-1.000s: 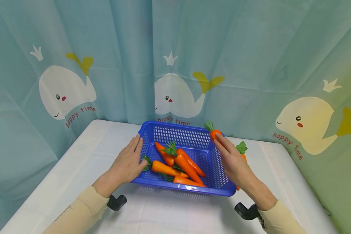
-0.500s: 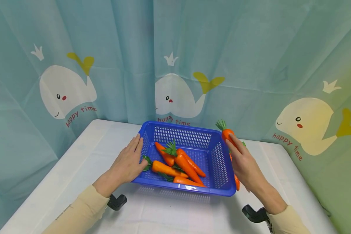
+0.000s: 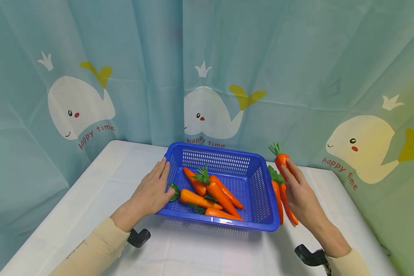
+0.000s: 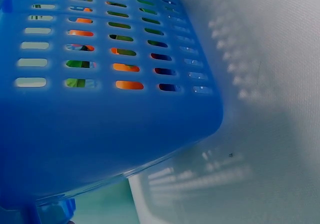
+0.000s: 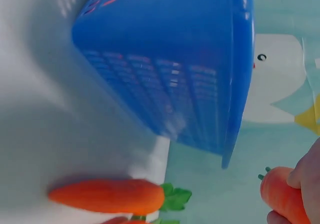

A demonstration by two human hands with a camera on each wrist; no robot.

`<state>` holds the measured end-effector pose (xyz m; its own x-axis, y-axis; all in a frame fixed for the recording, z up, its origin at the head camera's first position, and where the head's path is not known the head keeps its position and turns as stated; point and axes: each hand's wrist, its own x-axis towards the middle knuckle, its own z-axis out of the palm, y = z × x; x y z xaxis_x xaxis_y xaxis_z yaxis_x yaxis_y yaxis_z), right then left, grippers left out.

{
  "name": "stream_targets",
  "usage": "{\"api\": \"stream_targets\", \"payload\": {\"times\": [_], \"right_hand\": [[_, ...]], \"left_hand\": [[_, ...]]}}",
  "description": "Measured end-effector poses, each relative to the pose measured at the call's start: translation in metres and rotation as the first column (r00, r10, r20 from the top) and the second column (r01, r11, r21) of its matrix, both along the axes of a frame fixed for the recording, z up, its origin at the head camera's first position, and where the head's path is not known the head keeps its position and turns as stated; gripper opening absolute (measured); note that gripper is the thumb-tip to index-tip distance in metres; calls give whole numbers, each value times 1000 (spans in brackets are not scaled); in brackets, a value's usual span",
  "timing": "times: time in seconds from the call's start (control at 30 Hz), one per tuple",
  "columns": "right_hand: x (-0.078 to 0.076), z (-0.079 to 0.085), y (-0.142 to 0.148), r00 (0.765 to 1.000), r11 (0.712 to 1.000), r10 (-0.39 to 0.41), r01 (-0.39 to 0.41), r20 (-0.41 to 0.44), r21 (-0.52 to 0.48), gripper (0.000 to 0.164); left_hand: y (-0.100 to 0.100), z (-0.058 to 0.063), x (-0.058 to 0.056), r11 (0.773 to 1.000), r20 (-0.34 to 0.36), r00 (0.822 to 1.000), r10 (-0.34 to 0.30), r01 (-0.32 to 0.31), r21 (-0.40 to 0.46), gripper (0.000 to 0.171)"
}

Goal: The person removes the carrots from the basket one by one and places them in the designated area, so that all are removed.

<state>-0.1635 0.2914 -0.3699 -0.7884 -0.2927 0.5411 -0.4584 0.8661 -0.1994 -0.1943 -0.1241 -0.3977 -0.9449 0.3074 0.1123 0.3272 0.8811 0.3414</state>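
Observation:
A blue plastic basket (image 3: pixel 227 225) with slotted walls stands on the white table. My left hand (image 3: pixel 148 189) rests on its left rim with straight fingers. Several orange carrots (image 3: pixel 220 195) with green tops lie inside. Beyond the basket's right side, my right hand (image 3: pixel 303 197) holds a carrot (image 3: pixel 281 161) between thumb and fingers, leafy end pointing up and away; the right wrist view also catches this held carrot (image 5: pixel 281 193). Below that hand, two more carrots lie side by side on the table, one (image 3: pixel 277 197) right along the basket wall and the other (image 3: pixel 289 209) partly behind my hand.
The white tabletop (image 3: pixel 193 253) extends around the basket. A teal curtain (image 3: pixel 296 57) with printed whales hangs right behind the table's back edge. Black camera mounts stick out under both wrists, the left mount (image 3: pixel 138 238) and the right mount (image 3: pixel 310 256).
My right hand has carried its carrot rightward, from over the basket's right rim to above the carrots on the table beside it. My left hand and the basket have stayed put.

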Motion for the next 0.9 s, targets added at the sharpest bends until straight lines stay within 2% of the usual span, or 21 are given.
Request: {"api": "stream_targets", "payload": {"times": [0.13,0.23,0.57,0.9], "right_hand": [[4,-2,9,999,999,-35,36,10,-5,66],[5,-4,14,999,999,-48,48,-13,18,68],[2,-21,30,992,999,-13,20,-126,49,63],[5,-36,42,995,994,-98,98,-12,43,62]], "left_hand": [[0,1,0,1000,3,1000,-1,1,-2,76],[0,1,0,1000,1,1000,-2,2,1,76],[1,0,0,1000,-7,1000,-14,14,12,76],[1,0,1,1000,-11,1000,-15,15,21,76]]}}
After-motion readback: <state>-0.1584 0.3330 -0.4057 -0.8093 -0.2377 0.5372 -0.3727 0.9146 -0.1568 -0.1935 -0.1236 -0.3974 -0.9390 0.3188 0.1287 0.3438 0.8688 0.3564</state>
